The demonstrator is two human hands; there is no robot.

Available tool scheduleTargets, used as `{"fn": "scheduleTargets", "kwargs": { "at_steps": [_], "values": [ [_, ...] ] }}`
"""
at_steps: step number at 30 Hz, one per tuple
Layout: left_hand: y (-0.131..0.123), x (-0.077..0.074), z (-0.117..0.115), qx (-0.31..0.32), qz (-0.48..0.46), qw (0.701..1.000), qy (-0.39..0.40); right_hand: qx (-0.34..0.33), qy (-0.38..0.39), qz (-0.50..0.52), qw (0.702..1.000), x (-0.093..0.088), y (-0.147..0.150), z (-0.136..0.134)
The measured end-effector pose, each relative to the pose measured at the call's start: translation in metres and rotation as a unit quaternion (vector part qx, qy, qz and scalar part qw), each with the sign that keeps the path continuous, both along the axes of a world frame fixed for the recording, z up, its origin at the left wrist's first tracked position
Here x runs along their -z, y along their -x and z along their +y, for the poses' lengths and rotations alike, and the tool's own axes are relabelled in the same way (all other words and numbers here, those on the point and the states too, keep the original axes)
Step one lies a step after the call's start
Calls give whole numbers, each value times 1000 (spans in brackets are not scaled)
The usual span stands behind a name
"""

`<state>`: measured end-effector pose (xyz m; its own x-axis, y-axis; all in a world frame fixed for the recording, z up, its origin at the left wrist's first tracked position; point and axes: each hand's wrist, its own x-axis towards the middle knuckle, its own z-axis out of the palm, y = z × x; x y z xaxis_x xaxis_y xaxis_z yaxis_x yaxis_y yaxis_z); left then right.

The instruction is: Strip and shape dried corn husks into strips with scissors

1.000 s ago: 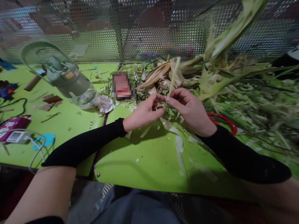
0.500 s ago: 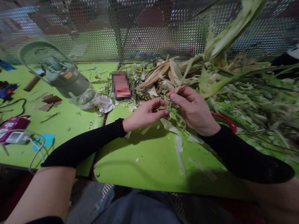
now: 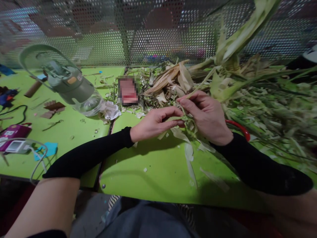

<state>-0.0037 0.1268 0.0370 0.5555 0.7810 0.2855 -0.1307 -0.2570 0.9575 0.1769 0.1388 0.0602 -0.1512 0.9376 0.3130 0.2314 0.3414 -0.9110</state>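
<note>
Both hands meet over the near edge of a heap of plant scraps. My right hand (image 3: 206, 115) is closed, its thumb and fingertips pinching a pale green corn husk strip (image 3: 201, 84) that runs up toward the larger husks. My left hand (image 3: 158, 122) comes in from the left, its thumb and fingers closed on a narrow green piece of husk strip (image 3: 175, 118) just beside the right fingertips. Loose pale husk shreds (image 3: 189, 153) lie on the green table (image 3: 148, 185) below. A red curved handle (image 3: 241, 129) shows behind my right wrist.
Dried husks (image 3: 170, 76) and a large upright husk (image 3: 247, 33) stand before a perforated metal screen (image 3: 153, 36). On the left are a tilted clear bottle (image 3: 74, 87), crumpled tissue (image 3: 111, 110), a blurred-out rectangle (image 3: 128, 91), and a purple box (image 3: 15, 134) with a white cable.
My left hand has shifted slightly right, closer to my right hand, and a green piece of husk now shows between its fingers. The strip in my right hand leans farther right.
</note>
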Motion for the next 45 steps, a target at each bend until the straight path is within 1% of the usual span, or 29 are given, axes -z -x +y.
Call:
{"fn": "scheduleTargets", "kwargs": {
  "at_steps": [5,7,9,13,15,18,20,23,26,31,37,41,45],
  "values": [
    [-1,0,-2,22,19,1000,5,-1,-14,-12,1000,-1,0,0],
    [-2,-1,-1,9,27,1000,11,-10,-5,-28,1000,-1,-1,2],
    [-2,-1,2,-31,34,999,24,-26,14,-38,999,1,-3,6],
    [0,-3,9,-146,74,985,50,-39,44,-36,998,9,-6,13],
    [1,-5,10,-167,90,980,62,-51,54,-47,996,13,-7,14],
    [3,-9,7,-162,88,979,82,-69,66,-59,994,13,-7,14],
    [3,-12,4,-171,82,978,92,-74,74,-60,993,11,-6,13],
    [3,-14,2,-171,59,979,99,-86,83,-63,991,8,-5,11],
    [2,-14,3,-158,45,980,108,-90,67,-50,992,8,-4,10],
    [-1,-13,5,-142,39,977,156,-72,39,-21,996,13,-4,11],
    [-1,-19,6,-110,19,969,222,-71,31,2,997,15,-5,11],
    [1,-19,6,-96,15,971,216,-68,16,-28,997,14,-5,12],
    [2,-15,6,-95,26,974,206,-68,8,-70,995,13,-4,12]
  ]
}}
